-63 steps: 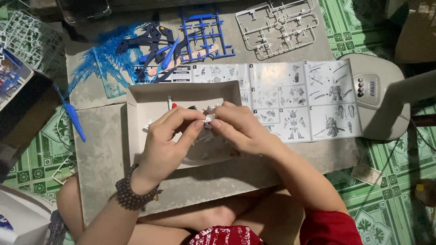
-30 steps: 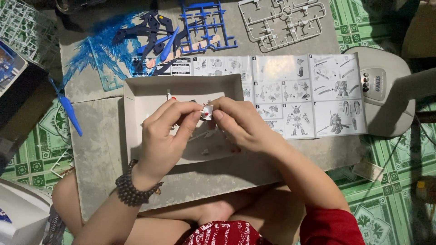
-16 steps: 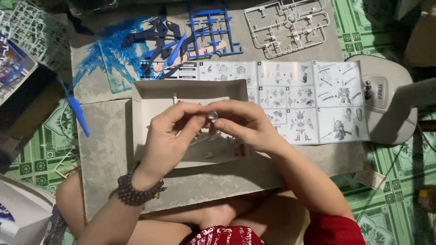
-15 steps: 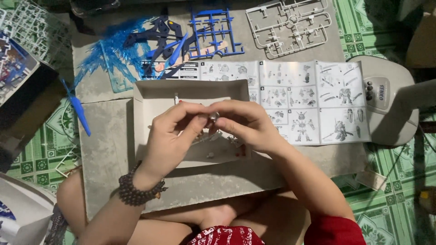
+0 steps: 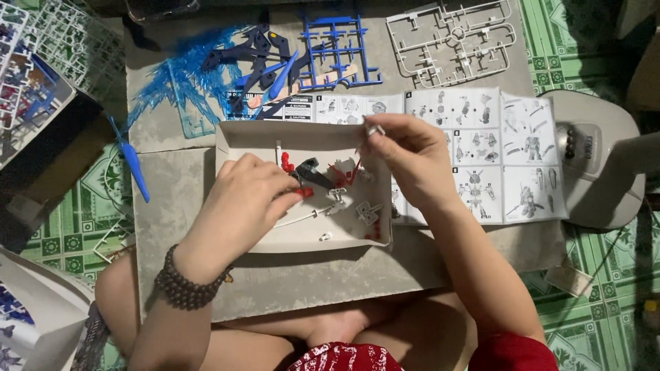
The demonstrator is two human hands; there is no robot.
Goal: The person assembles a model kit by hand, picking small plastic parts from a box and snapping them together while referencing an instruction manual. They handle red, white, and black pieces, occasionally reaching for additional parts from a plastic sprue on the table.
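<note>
A shallow white cardboard tray (image 5: 247, 136) lies in front of me with several small red, black and grey model parts (image 5: 323, 182) in it. My left hand (image 5: 240, 209) reaches into the tray, its fingertips touching a small red piece (image 5: 303, 193). My right hand (image 5: 405, 154) is raised over the tray's right edge and pinches a small grey-white part (image 5: 373, 128) between thumb and fingers. A folded instruction sheet (image 5: 495, 154) with drawings is spread just behind my right hand.
Blue part frames (image 5: 337, 48) and clear blue pieces (image 5: 179, 82) lie at the back, beside a grey part frame (image 5: 450, 41). A blue tool (image 5: 130, 161) lies left of the tray. A grey fan base (image 5: 598, 165) stands at right, boxes at left.
My hands were together over the tray holding one small piece. They have parted: the left went down into the tray, the right lifted with the small part to the tray's right edge.
</note>
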